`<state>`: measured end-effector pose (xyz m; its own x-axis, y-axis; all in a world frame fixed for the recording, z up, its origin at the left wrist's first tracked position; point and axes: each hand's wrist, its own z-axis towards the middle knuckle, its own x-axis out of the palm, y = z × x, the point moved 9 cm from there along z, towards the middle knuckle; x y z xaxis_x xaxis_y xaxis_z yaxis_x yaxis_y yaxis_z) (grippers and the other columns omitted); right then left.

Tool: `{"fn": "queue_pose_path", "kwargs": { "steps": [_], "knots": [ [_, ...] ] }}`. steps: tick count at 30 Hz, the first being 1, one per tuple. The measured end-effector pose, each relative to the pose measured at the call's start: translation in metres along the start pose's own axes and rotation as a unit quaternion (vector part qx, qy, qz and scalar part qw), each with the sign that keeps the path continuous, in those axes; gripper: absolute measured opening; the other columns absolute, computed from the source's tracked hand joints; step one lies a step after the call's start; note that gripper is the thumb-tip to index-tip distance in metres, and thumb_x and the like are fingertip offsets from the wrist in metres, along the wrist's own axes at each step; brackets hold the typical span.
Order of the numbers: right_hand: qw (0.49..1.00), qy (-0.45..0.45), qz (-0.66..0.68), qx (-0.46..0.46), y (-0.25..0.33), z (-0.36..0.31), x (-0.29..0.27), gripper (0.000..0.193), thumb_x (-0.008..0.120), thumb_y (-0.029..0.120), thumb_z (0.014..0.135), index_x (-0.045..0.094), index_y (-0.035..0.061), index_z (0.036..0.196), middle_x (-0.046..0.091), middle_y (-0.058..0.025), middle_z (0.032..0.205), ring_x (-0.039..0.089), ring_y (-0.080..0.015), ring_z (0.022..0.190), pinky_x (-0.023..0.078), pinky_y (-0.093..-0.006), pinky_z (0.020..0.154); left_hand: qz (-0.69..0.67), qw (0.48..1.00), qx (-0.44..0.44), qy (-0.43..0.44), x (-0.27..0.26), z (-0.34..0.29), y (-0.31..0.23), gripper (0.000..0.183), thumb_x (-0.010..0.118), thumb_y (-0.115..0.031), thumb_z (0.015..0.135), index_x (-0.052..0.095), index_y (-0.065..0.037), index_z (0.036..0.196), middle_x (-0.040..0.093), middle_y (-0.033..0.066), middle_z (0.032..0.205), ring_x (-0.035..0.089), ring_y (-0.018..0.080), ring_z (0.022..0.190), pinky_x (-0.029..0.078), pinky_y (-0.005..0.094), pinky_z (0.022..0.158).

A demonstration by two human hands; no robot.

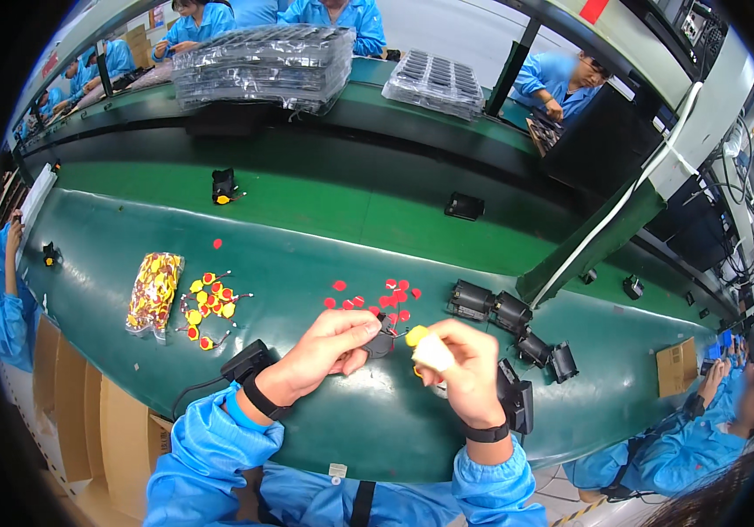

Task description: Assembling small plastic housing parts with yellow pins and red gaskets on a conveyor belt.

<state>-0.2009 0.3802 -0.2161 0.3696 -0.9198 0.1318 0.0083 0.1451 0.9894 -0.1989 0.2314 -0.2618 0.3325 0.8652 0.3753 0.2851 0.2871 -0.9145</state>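
Note:
My left hand is closed on a black part, pinched between thumb and fingers. My right hand pinches a small yellow disc close to it, and a white cover sits on a digit of that hand. A thin wire seems to run between the disc and the black part. Red round pieces lie scattered just beyond my hands. To the left is a loose pile of yellow discs with red faces and short wires, beside a clear bag full of similar ones.
Several black housings stand right of my hands on the green table. Beyond runs a green conveyor belt carrying black units. Stacked plastic trays are at the back. A white post rises at right; co-workers sit around.

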Motion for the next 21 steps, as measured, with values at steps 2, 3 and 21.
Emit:
{"fn": "queue_pose_path", "kwargs": {
  "steps": [2, 3, 21],
  "knots": [
    [0.997, 0.050, -0.055, 0.018, -0.013, 0.001, 0.013, 0.014, 0.067, 0.012, 0.092, 0.067, -0.0023, 0.094, 0.064, -0.0003, 0.077, 0.055, -0.0033, 0.065, 0.042, -0.0194, 0.056, 0.032, 0.999, 0.007, -0.010, 0.002, 0.001, -0.004, 0.024, 0.049, -0.024, 0.103, 0.058, -0.005, 0.090, 0.043, -0.0051, 0.061, 0.039, 0.0025, 0.050, 0.026, 0.0212, 0.045],
    [0.996, 0.041, -0.067, 0.032, -0.013, 0.001, 0.017, 0.013, 0.068, 0.010, 0.090, 0.068, -0.0025, 0.091, 0.064, 0.0004, 0.075, 0.054, -0.0025, 0.064, 0.042, -0.0193, 0.055, 0.031, 0.999, 0.004, -0.012, 0.000, 0.002, 0.000, 0.024, 0.049, -0.024, 0.103, 0.058, -0.005, 0.090, 0.043, -0.0051, 0.061, 0.039, 0.0025, 0.050, 0.026, 0.0212, 0.045],
    [0.987, 0.005, -0.160, 0.022, -0.027, 0.003, 0.018, 0.013, 0.073, 0.008, 0.084, 0.069, -0.0029, 0.079, 0.062, -0.0004, 0.064, 0.052, -0.0039, 0.052, 0.038, -0.0204, 0.045, 0.145, 0.987, 0.029, 0.054, 0.006, -0.001, -0.004, 0.027, 0.049, -0.024, 0.103, 0.057, -0.004, 0.086, 0.037, -0.0066, 0.062, 0.032, 0.0031, 0.054, 0.025, 0.0236, 0.048]
  ]
}}
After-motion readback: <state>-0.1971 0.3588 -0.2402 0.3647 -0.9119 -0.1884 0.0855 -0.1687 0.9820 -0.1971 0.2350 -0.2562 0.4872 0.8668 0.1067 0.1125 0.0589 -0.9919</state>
